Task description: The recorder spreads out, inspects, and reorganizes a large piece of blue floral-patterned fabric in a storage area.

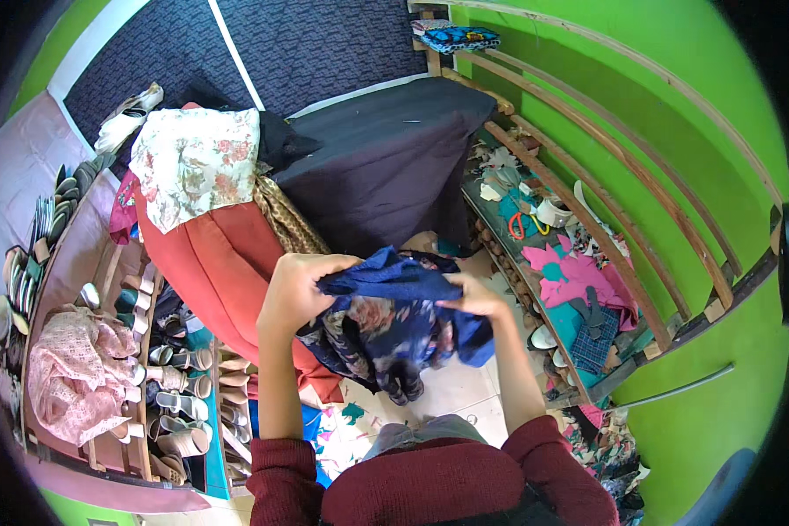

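Gripping navy floral cloth (381, 320) with left hand (302, 285) and right hand (476, 294), holding its bunched upper edge crosswise between them, equally near both, slack below; with orange cloth (210, 263) past left hand, dark-draped desk (386, 167) farther ahead.

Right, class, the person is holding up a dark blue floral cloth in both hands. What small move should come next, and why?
Probably ease the left hand and right hand apart to straighten the top of the floral cloth: both hold it up, but the fabric between them looks bunched and the rest hangs in loose folds.
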Action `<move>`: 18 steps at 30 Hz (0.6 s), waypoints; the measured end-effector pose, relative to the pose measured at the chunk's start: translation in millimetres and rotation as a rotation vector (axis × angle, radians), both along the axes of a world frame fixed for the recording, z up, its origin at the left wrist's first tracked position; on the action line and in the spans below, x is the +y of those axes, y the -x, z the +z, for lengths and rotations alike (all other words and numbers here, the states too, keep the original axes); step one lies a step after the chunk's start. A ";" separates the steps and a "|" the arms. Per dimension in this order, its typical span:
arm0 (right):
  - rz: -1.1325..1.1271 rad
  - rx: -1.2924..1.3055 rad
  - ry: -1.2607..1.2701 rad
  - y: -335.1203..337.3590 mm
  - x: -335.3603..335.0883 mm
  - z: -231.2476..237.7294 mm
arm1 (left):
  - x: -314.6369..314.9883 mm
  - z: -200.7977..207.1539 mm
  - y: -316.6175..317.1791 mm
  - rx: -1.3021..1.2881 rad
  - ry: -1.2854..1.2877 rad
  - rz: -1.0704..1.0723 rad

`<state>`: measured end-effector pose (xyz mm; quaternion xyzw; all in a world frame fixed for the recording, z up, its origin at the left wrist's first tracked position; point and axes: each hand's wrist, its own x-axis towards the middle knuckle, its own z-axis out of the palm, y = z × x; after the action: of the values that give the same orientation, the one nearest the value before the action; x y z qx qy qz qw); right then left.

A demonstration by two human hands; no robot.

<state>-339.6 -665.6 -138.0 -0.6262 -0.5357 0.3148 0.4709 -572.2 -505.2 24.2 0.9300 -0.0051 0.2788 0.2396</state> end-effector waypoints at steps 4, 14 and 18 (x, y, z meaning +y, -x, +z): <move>-0.130 -0.023 -0.168 -9.0 -10.6 29.3 | 15.1 -0.8 13.9 -0.088 -0.060 0.098; -0.174 -0.536 -0.231 85.3 -3.3 -72.2 | 6.4 -7.7 0.8 -0.399 -0.153 0.184; -0.491 -0.215 -0.248 156.2 7.2 -84.6 | 20.3 -23.4 10.6 -0.475 -0.091 0.275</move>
<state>-495.8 -658.4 -222.6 -0.7047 -0.4493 0.0554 0.5463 -582.8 -484.8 0.8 0.8402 0.0525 0.5185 0.1495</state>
